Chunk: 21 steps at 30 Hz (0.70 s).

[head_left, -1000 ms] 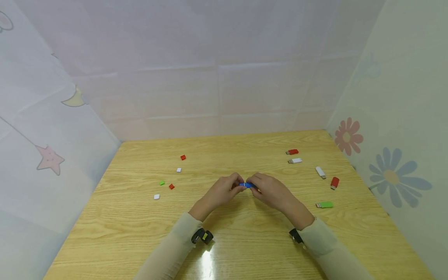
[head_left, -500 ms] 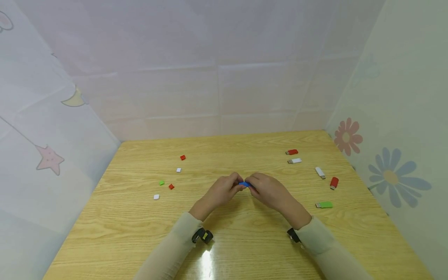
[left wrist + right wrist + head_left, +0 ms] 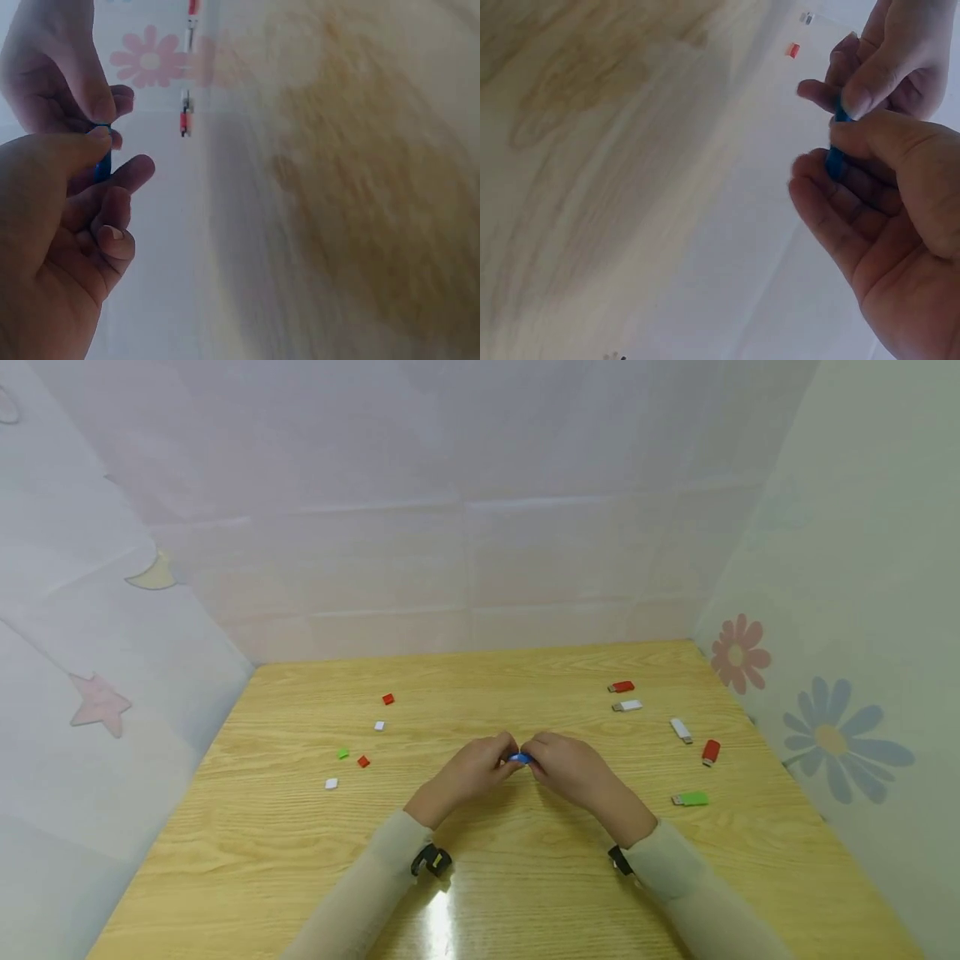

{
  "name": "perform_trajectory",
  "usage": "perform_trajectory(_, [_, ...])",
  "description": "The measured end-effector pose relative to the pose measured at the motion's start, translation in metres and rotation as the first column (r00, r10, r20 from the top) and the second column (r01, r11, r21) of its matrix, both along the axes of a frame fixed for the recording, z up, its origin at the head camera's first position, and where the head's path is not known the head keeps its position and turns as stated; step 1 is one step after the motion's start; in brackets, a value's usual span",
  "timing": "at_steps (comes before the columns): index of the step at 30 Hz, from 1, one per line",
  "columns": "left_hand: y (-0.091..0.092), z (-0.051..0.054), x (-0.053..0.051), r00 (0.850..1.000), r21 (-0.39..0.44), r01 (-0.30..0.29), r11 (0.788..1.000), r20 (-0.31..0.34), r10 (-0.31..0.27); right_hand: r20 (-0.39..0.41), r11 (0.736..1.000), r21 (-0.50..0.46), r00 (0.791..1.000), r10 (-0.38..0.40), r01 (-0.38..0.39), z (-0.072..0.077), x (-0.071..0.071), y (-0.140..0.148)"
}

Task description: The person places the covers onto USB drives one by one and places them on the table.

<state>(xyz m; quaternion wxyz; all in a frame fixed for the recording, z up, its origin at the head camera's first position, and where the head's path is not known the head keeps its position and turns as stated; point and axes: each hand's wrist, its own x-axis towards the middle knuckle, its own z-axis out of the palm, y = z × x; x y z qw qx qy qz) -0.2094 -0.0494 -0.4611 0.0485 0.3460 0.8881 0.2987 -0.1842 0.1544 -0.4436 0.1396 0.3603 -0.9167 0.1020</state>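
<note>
Over the middle of the table, both hands hold a blue USB stick (image 3: 521, 758) between them. My left hand (image 3: 474, 768) pinches its left end, the cap end, with thumb and fingers. The right hand (image 3: 577, 770) pinches the body at the other end. The hands nearly meet, and the fingers hide much of the stick. In the left wrist view a short blue piece (image 3: 103, 166) shows below the left thumb. From the right wrist, the blue body (image 3: 834, 161) is visible between right thumb and fingers, with the left thumb at its far end.
On the right of the wooden table (image 3: 525, 893) lie uncapped USB sticks: red (image 3: 621, 687), white (image 3: 627, 706), another white (image 3: 681, 731), another red (image 3: 711, 752) and green (image 3: 690, 798). Several small caps, such as a green cap (image 3: 343, 754) and a white cap (image 3: 332, 784), lie left.
A pale gap between the stick's two blue parts, seen a second ago, no longer shows. The right hand has moved slightly left, closer to the left hand. The head view has shifted a little.
</note>
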Motion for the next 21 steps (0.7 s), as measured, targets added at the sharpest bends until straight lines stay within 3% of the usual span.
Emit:
perform_trajectory(4, [0.001,-0.007,-0.008,0.999,-0.108,0.002,0.994,-0.042,-0.007,0.11,0.993,0.09,0.99,-0.084,0.074,-0.003,-0.005,-0.006])
perform_trajectory(9, [0.005,-0.015,-0.017,0.994,-0.215,-0.035,0.976,-0.112,0.011,0.189,0.985,0.128,0.973,-0.135,0.112,-0.005,-0.011,-0.008])
perform_trajectory(16, [0.007,-0.023,-0.023,0.989,-0.253,-0.061,0.965,-0.144,0.025,0.267,0.983,0.144,0.952,-0.153,0.118,-0.014,-0.018,-0.008])
perform_trajectory(21, [0.007,-0.027,-0.023,0.988,-0.281,-0.062,0.958,-0.155,0.019,0.265,0.981,0.163,0.953,-0.15,0.109,-0.019,-0.02,-0.009])
